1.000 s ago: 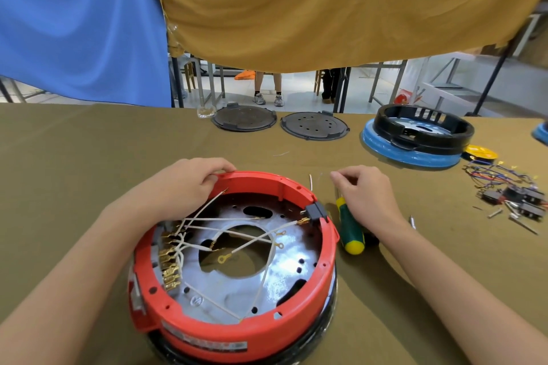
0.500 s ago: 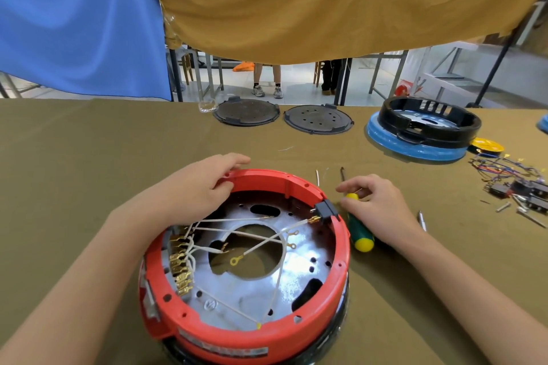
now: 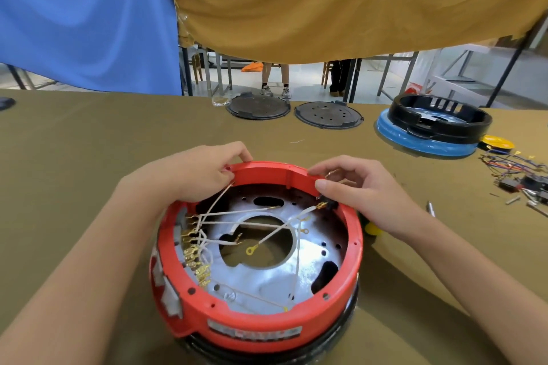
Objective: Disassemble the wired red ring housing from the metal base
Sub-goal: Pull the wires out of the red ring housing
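Note:
The red ring housing [image 3: 341, 302] sits in front of me on the table, around a shiny metal base [image 3: 264, 278] with a large central hole. White wires [image 3: 237, 219] with brass terminals cross the inside and bunch at the left wall. My left hand [image 3: 192, 172] grips the far left rim of the ring, fingers curled over its edge. At the far right rim my right hand [image 3: 358, 187] grips it too, thumb on the inner side just above a small black connector [image 3: 327, 204].
A yellow-and-green screwdriver [image 3: 372, 228] lies mostly hidden under my right hand. Two dark round lids [image 3: 258, 108] and a black ring on a blue base [image 3: 427, 142] stand at the far edge. Loose wires, switches and screws [image 3: 516, 175] lie at the right.
My right hand has left the screwdriver on the table and moved left onto the ring's far right rim. My left hand has stayed on the far left rim.

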Action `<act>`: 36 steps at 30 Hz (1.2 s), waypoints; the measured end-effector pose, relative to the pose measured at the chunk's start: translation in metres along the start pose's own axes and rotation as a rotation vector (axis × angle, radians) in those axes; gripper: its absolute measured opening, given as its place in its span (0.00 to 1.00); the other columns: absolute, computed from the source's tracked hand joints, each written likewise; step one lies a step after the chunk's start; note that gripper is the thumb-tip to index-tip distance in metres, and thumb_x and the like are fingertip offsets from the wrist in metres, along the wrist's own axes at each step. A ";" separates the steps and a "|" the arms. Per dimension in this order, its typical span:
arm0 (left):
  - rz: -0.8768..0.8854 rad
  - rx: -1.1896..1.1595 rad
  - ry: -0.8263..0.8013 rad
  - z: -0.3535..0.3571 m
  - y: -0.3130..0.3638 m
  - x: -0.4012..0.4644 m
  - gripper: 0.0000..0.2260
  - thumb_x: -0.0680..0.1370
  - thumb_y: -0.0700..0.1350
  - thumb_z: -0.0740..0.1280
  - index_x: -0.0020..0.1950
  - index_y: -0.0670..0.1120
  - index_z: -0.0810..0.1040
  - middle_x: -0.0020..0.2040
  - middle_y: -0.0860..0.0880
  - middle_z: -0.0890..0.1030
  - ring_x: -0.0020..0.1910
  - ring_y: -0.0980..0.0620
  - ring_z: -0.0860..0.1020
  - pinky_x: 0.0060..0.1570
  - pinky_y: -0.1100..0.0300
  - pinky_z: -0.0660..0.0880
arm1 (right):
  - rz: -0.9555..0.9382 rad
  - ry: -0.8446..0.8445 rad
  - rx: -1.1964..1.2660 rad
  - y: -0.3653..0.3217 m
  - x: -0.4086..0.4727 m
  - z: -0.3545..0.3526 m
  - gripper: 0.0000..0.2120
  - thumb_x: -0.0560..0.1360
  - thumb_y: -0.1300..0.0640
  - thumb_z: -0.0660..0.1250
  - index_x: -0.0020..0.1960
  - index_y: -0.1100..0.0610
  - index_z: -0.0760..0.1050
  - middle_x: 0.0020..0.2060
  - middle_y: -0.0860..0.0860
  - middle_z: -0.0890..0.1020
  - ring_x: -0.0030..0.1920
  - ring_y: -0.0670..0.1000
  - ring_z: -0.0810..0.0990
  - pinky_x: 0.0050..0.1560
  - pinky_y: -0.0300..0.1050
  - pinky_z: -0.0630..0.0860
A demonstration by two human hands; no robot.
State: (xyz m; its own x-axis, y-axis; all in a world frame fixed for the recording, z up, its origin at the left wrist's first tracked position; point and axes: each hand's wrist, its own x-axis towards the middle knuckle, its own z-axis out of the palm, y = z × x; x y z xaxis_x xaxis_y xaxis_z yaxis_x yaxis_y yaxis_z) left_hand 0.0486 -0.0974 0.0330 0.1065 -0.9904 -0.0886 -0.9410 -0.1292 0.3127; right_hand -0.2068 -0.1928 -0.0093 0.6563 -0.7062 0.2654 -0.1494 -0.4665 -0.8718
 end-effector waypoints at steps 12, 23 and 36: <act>0.079 -0.143 -0.022 -0.001 0.001 0.000 0.14 0.83 0.53 0.60 0.68 0.58 0.73 0.60 0.58 0.78 0.56 0.57 0.78 0.62 0.52 0.74 | 0.121 -0.097 -0.346 -0.017 0.022 -0.007 0.09 0.74 0.44 0.71 0.53 0.43 0.82 0.44 0.41 0.84 0.45 0.37 0.81 0.46 0.34 0.75; -0.060 -0.189 -0.081 -0.016 -0.026 -0.007 0.14 0.77 0.47 0.64 0.61 0.58 0.76 0.40 0.57 0.83 0.36 0.60 0.80 0.41 0.60 0.76 | 0.004 -0.026 -0.443 -0.033 0.039 0.015 0.08 0.73 0.43 0.72 0.48 0.45 0.81 0.43 0.41 0.82 0.44 0.38 0.79 0.46 0.37 0.76; 0.042 -0.208 0.034 -0.007 -0.023 0.000 0.12 0.76 0.46 0.65 0.57 0.59 0.78 0.35 0.58 0.81 0.33 0.60 0.80 0.33 0.67 0.74 | -0.111 -0.197 -0.623 -0.034 0.066 0.021 0.04 0.74 0.56 0.74 0.44 0.47 0.83 0.49 0.44 0.80 0.51 0.43 0.77 0.59 0.50 0.74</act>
State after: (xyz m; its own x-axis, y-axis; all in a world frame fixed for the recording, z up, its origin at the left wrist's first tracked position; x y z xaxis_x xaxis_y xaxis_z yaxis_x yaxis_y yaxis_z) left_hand 0.0729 -0.0947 0.0327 0.0826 -0.9958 -0.0402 -0.8586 -0.0916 0.5043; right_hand -0.1426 -0.2128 0.0288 0.8066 -0.5532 0.2080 -0.4340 -0.7933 -0.4269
